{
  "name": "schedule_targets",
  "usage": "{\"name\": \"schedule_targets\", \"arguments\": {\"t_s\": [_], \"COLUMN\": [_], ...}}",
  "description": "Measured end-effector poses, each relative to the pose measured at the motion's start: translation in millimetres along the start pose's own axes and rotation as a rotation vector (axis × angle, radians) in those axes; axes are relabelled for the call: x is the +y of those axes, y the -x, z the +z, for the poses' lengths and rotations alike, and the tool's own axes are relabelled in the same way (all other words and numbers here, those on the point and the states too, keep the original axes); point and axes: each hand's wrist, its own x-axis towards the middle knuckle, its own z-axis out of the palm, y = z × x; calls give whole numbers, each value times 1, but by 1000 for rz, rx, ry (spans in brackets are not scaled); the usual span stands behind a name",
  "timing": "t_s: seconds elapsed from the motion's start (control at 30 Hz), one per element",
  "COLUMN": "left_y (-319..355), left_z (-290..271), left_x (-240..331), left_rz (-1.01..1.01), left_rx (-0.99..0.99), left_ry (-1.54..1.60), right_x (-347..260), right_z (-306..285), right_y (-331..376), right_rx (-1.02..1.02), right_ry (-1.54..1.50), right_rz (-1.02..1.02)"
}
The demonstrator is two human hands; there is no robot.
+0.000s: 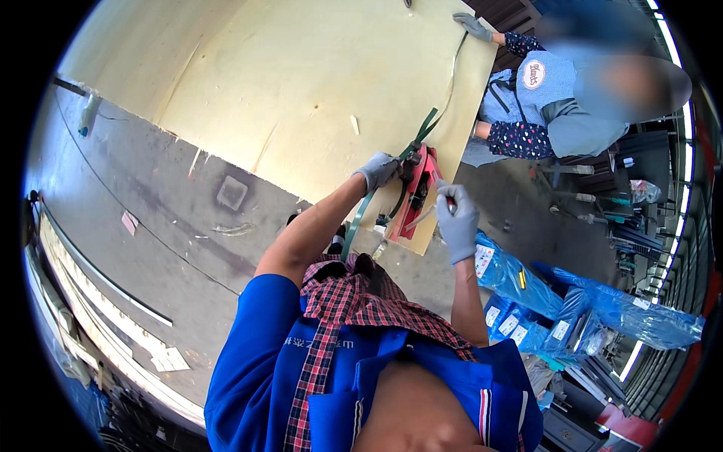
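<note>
My left hand (378,170), in a grey glove, grips the top of a red strapping tool (419,188) that sits on the near corner of a large pale plywood sheet (301,90). My right hand (456,220), also gloved, is closed on the tool's lever handle. A green plastic strap (428,124) runs through the tool, up across the sheet and down toward my body.
A co-worker in a blue apron stands at the far right edge of the sheet, one gloved hand (474,26) on its edge. Blue plastic-wrapped bundles (602,305) lie on the grey concrete floor (166,226) to my right. Metal racks stand at far right.
</note>
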Motion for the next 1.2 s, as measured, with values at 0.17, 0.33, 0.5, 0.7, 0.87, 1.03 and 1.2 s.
{"name": "schedule_targets", "arguments": {"t_s": [0.17, 0.33, 0.5, 0.7, 0.87, 1.03, 1.2], "left_y": [5, -11, 7, 22, 68, 81, 70], "left_z": [-11, -7, 21, 52, 66, 61, 36], "left_x": [18, 10, 11, -18, -32, -34, -53], "left_rz": [-76, -143, -99, 370, 439, 484, 482], "left_rx": [-58, -167, -22, 270, 450, 421, 408], "left_ry": [20, 189, 208, -411, -447, -662, -859], "right_x": [20, 13, 6, 8, -2, 5, 17], "right_z": [-30, -24, 8, 48, 40, 35, 47], "right_y": [-84, -132, -22, 32, 6, 11, 43], "right_rx": [-270, -361, 13, 173, 228, 218, 158], "right_ry": [-92, -256, -7, 153, 164, 124, 258], "right_rz": [137, 313, 10, -163, -138, -126, -349]}}
